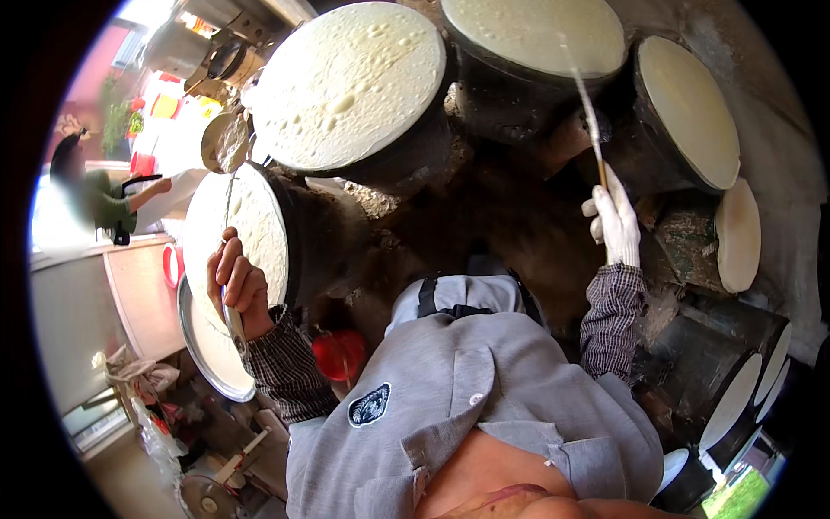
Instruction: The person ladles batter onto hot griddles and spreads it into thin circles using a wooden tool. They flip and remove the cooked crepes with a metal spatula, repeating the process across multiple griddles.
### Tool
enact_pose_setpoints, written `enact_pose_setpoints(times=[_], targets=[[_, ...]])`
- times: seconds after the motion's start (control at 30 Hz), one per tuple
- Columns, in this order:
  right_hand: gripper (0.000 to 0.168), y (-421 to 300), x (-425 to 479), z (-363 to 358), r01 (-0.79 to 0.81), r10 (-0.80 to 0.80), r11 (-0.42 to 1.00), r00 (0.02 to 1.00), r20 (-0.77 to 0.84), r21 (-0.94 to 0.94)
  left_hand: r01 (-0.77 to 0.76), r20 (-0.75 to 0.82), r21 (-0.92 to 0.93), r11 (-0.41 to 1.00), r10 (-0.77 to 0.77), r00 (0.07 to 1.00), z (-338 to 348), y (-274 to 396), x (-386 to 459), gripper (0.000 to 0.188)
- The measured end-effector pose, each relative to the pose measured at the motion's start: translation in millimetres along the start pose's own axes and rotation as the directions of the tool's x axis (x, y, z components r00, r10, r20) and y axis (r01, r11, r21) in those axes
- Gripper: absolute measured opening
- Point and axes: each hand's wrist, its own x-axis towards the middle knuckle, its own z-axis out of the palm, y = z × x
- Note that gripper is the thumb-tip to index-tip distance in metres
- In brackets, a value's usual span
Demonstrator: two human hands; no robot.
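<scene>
My left hand, bare, grips the handle of a ladle over a dark vat of pale, bubbly liquid. The ladle's bowl is coated with the same pale stuff and is raised near the rim of a larger vat of frothy liquid. My right hand, in a white knit glove, is closed round a thin stick. The stick's far part is coated whitish and reaches over the vat at the top. Whether its tip touches the liquid I cannot tell.
More dark vats with pale contents stand at the right and lower right. A metal-rimmed basin lies at the left, near a red container. Another person is at the far left, by a table with red and yellow containers.
</scene>
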Motion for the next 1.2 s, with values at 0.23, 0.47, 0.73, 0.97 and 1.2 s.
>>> enact_pose_setpoints(times=[0.23, 0.47, 0.73, 0.97, 1.2], targets=[[0.053, 12.7, -25.6, 59.0, 0.005, 0.0, 1.0, 0.982, 0.186, -0.026, -0.264, 0.05, 0.159, 0.951, 0.259, 0.965, 2.9, 68.7, -76.1, 0.026], [0.053, -14.4, -95.5, 237.0, 0.118, -0.192, 0.973, 0.889, 0.417, 0.197, -0.301, -0.161, 0.776, 0.555, 0.636, 0.755, -26.4, 163.4, -221.2, 0.021], [0.056, -10.8, -277.9, 411.0, 0.047, -0.067, 0.998, 0.521, 0.851, 0.049, 0.088, -0.476, 0.868, 0.489, 0.766, 0.432, -192.3, 269.5, -365.8, 0.009], [0.058, 43.2, -383.3, 536.2, 0.127, 0.296, 0.935, 0.232, 0.926, -0.331, 0.651, -0.478, 0.731, 0.203, 0.834, 0.276, -387.0, 344.1, -444.9, 0.038], [0.051, 24.3, -373.5, 511.0, 0.036, 0.217, 0.966, 0.418, 0.882, -0.255, 0.569, -0.696, 0.649, 0.506, 0.696, 0.176, -437.1, 348.1, -450.8, 0.06]])
